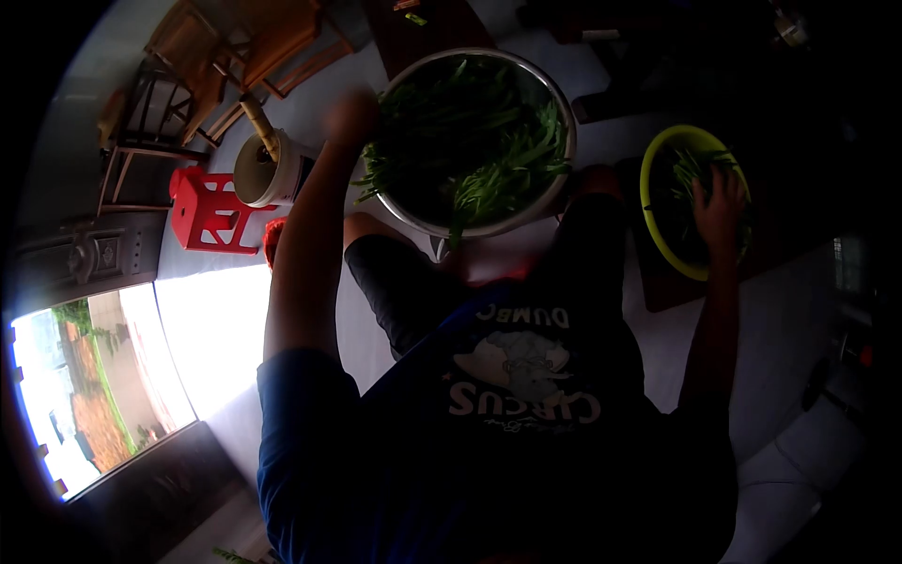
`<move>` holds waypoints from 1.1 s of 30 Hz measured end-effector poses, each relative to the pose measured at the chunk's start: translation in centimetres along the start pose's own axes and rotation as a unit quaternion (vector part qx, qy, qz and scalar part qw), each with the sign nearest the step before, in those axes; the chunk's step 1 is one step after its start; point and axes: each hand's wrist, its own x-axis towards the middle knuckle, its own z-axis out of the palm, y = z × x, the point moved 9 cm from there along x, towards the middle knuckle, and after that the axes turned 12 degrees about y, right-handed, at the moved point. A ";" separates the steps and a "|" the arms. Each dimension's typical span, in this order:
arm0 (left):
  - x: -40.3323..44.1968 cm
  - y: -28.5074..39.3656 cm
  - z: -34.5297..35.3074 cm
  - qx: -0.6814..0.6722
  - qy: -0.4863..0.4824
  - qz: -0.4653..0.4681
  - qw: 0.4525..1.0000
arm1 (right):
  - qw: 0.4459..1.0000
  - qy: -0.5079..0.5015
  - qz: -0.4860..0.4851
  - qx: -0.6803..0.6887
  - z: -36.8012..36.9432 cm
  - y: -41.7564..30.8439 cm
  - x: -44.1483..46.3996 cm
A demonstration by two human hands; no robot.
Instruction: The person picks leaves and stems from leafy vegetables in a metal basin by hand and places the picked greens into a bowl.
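A large metal basin [561, 103] heaped with long green leafy stalks [512, 169] stands in front of my knees. My left hand [355, 117] is at the basin's left rim, blurred by motion, and its fingers cannot be made out. To the right, my right hand [720, 202] reaches into a yellow-green oval basket [655, 221], its fingers spread over the green stalks [693, 167] there. Whether those fingers grip any stalks is too dark to tell.
A white bucket [256, 179] with a wooden handle in it stands at the left beside a red plastic stool [209, 211]. Wooden chairs [188, 47] are at the upper left. A dark low table [662, 291] bears the basket.
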 end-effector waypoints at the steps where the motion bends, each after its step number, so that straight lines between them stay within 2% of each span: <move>1: 0.0 0.0 -0.3 -0.004 0.020 0.004 1.000 | 1.000 0.017 -0.008 0.010 -1.4 -1.5 0.8; 4: 0.0 1.3 0.3 0.126 0.051 0.178 0.975 | 0.994 0.067 -0.039 0.072 -3.3 -5.6 1.5; 6: -0.7 -1.2 1.2 -0.081 0.109 0.084 0.987 | 0.987 0.083 -0.048 0.128 -3.9 -8.3 1.9; 9: -4.5 -1.6 -0.3 -0.251 0.231 0.030 0.940 | 0.972 0.073 -0.037 0.220 -4.0 -12.3 2.0; 11: -8.1 -0.2 -2.5 -0.361 0.235 -0.025 0.902 | 0.951 0.066 -0.035 0.299 -3.1 -14.9 2.0; 12: -8.9 -0.7 -1.1 -0.436 0.175 -0.119 0.875 | 0.942 0.061 -0.027 0.327 -2.7 -16.2 2.0; 14: -11.7 0.3 -1.5 -0.467 0.124 -0.214 0.849 | 0.930 0.023 -0.026 0.367 -1.2 -18.8 1.9; 16: -13.6 1.2 1.2 -0.533 0.104 -0.237 0.806 | 0.895 -0.007 0.014 0.446 -0.7 -21.7 2.5; 17: -14.4 1.5 2.5 -0.564 0.095 -0.248 0.782 | 0.884 -0.011 -0.004 0.467 -0.8 -23.2 3.0; 18: -15.1 2.0 2.3 -0.559 0.094 -0.248 0.786 | 0.884 -0.024 0.018 0.466 -0.2 -24.1 3.0; 20: -16.4 3.1 1.5 -0.549 0.091 -0.251 0.792 | 0.855 -0.020 -0.025 0.518 -1.1 -26.7 4.3; 23: -16.9 2.7 3.9 -0.528 0.126 -0.242 0.804 | 0.855 0.036 -0.066 0.514 -1.3 -29.2 5.7; 25: -17.1 2.9 3.6 -0.518 0.139 -0.225 0.814 | 0.823 0.050 -0.066 0.561 -0.8 -30.3 6.3; 27: -17.4 3.2 2.3 -0.516 0.153 -0.199 0.819 | 0.837 0.202 -0.142 0.489 -2.9 -31.3 7.2; 30: -17.7 2.9 2.9 -0.513 0.149 -0.198 0.822 | 0.836 0.152 -0.211 0.483 -4.6 -33.8 8.9; 33: -18.0 3.1 2.2 -0.510 0.159 -0.180 0.826 | 0.844 0.170 -0.275 0.428 -2.9 -35.8 8.0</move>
